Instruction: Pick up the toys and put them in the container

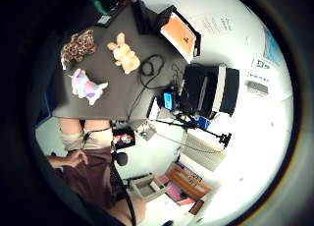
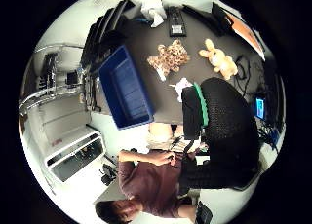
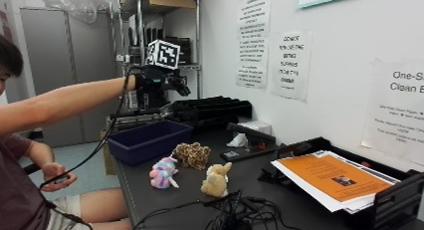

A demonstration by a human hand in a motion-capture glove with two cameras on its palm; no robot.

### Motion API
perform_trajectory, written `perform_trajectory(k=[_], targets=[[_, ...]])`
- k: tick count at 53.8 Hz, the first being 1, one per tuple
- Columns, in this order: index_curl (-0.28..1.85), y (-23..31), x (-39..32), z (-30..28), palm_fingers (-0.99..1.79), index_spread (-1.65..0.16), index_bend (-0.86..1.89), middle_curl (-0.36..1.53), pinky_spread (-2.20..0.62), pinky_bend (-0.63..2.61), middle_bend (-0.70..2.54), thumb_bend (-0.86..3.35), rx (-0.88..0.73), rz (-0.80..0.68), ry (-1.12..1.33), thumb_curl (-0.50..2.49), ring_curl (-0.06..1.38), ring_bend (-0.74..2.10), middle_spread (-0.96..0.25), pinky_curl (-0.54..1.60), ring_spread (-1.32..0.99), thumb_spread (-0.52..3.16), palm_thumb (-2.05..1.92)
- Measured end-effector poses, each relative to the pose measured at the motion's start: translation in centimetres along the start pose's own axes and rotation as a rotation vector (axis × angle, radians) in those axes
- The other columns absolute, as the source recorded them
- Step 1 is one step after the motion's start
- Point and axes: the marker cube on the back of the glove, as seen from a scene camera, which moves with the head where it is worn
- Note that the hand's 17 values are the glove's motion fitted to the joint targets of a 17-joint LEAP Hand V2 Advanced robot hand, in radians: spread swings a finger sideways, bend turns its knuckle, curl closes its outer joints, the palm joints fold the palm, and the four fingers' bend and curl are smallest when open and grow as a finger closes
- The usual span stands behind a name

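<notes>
The gloved right hand (image 3: 161, 79) hangs high above the blue container (image 3: 148, 141) at the bench (image 3: 199, 200) end, fingers loosely curled, holding nothing, while three plush toys (image 3: 192, 155) lie just beside the container.

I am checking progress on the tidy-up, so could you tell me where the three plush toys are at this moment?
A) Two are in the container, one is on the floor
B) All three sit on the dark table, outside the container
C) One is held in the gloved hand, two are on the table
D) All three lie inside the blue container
B: the pastel toy, the leopard-spotted toy and the tan bunny all sit on the table beside the blue container, while the gloved right hand is raised above them, holding none of them.
</notes>
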Motion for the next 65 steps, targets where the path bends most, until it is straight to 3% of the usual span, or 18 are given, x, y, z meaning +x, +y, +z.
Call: perform_trajectory(k=[8,16,38,49,65], targets=[[0.02,-1.4,0.7,-1.2,0.03,-0.12,0.05,0.11,-0.04,0.64,0.24,0.06,-0.009,0.042,-0.030,0.02,0.12,0.43,-0.01,0.20,-0.07,1.02,0.02],[0.06,-2.5,1.7,-2.1,-0.05,-0.14,0.08,0.18,-0.04,0.70,0.27,0.04,-0.014,0.017,-0.044,0.06,0.16,0.50,-0.02,0.25,-0.08,1.35,-0.02],[0.09,-7.5,6.9,-0.8,-0.21,-0.18,0.05,0.28,-0.03,0.75,0.18,-0.02,-0.001,0.070,-0.073,0.17,0.21,0.46,-0.01,0.31,-0.07,1.43,-0.02],[0.09,-11.9,8.6,5.2,-0.25,-0.18,0.03,0.27,-0.01,0.85,0.13,-0.01,-0.085,0.049,-0.119,0.21,0.22,0.42,-0.01,0.34,-0.04,1.36,0.00],[0.06,-18.1,9.9,20.0,-0.29,-0.17,-0.01,0.24,0.03,1.07,0.13,-0.01,-0.262,0.101,-0.141,0.27,0.26,0.48,0.04,0.40,0.03,1.24,0.01]])
